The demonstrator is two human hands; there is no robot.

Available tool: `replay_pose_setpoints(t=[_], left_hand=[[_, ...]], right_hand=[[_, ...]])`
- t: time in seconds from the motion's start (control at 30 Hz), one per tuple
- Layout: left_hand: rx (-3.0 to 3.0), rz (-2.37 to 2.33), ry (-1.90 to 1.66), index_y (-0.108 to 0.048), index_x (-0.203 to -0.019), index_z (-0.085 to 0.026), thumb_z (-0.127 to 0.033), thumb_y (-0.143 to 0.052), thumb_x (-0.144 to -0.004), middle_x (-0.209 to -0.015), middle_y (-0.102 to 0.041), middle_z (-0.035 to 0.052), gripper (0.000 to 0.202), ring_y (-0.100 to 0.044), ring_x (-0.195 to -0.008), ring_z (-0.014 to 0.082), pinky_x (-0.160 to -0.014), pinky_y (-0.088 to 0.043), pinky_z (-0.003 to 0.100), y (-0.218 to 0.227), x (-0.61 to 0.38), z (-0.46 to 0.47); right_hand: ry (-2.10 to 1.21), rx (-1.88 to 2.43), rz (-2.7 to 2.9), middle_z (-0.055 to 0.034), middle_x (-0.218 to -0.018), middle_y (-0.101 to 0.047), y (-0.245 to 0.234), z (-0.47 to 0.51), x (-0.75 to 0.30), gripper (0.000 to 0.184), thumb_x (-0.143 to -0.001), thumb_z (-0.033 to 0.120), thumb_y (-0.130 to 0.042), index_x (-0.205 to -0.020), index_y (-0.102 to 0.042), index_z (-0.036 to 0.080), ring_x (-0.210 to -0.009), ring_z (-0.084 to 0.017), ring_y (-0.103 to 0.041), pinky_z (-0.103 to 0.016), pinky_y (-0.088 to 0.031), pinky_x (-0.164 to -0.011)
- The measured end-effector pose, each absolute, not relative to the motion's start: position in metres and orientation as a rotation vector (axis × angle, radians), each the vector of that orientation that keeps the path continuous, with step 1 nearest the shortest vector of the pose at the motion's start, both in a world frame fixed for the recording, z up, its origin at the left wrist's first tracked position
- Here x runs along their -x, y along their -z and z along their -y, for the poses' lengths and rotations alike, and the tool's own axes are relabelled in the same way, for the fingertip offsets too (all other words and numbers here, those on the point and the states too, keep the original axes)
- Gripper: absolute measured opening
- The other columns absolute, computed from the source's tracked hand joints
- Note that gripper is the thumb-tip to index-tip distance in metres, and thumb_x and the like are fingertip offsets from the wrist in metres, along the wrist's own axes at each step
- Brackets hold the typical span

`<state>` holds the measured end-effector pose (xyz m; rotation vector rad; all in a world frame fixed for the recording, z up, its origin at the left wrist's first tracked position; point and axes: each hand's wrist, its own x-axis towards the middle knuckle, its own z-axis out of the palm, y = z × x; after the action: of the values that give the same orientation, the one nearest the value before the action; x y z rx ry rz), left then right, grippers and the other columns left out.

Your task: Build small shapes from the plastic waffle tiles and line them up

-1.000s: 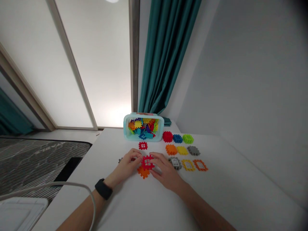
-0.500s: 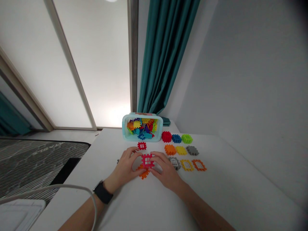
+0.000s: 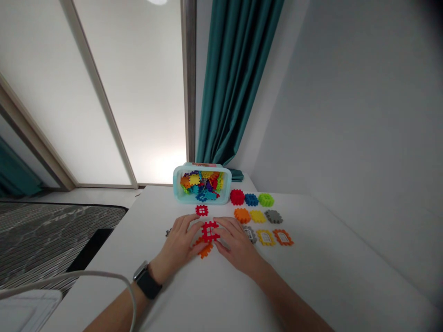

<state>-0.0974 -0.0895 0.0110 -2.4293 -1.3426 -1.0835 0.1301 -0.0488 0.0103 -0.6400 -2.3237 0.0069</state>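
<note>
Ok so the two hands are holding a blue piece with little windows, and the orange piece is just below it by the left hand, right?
Not blue: the head view shows that the left hand and right hand are holding a red lattice piece. The rest is right: the orange piece lies just below it, by the left hand.

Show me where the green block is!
In the head view, the green interlocking block sits on the white table, right of the blue block, behind the gray block.
</note>
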Motion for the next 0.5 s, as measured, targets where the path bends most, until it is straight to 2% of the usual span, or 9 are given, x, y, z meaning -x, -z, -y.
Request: replay_pose_setpoints(t=[0.2, 0.33, 0.5], left_hand=[[2.464, 1.418, 1.111, -0.055, -0.129, -0.023, -0.036, -0.070, -0.090, -0.127, -0.056, 0.0140, 0.044, -0.056, -0.116, 0.0300, -0.097, -0.052, 0.047, -0.009, 0.094, 0.085], [2.513, 1.416, 1.060, -0.058, -0.126, -0.023, -0.034, -0.073, -0.087, -0.130, -0.053, 0.0139, 0.043, -0.055, -0.118, 0.0311, -0.098, -0.052, 0.048, -0.009, 0.095, 0.080], [2.569, 1.430, 1.067, -0.058, -0.126, -0.024, -0.033, -0.075, -0.085, -0.131, -0.053, 0.0134, 0.045, -0.054, -0.120, 0.0309, -0.100, -0.050, 0.049, -0.011, 0.092, 0.075]], right_hand=[[0.179, 0.665, 2.342, -0.0096, -0.133, -0.064, -0.018, 0.050, -0.133, 0.025, -0.093, 0.016, -0.061, -0.116, -0.063, 0.024, -0.127, -0.028, -0.055, -0.056, -0.043, -0.111], [0.314, 0.700, 2.408, -0.0095, -0.128, -0.066, -0.020, 0.051, -0.137, 0.021, -0.094, 0.018, -0.062, -0.113, -0.064, 0.025, -0.127, -0.028, -0.055, -0.060, -0.038, -0.113], [0.257, 0.737, 2.443, -0.0083, -0.128, -0.066, -0.022, 0.046, -0.142, 0.021, -0.092, 0.020, -0.065, -0.112, -0.065, 0.026, -0.127, -0.029, -0.054, -0.059, -0.036, -0.113]])
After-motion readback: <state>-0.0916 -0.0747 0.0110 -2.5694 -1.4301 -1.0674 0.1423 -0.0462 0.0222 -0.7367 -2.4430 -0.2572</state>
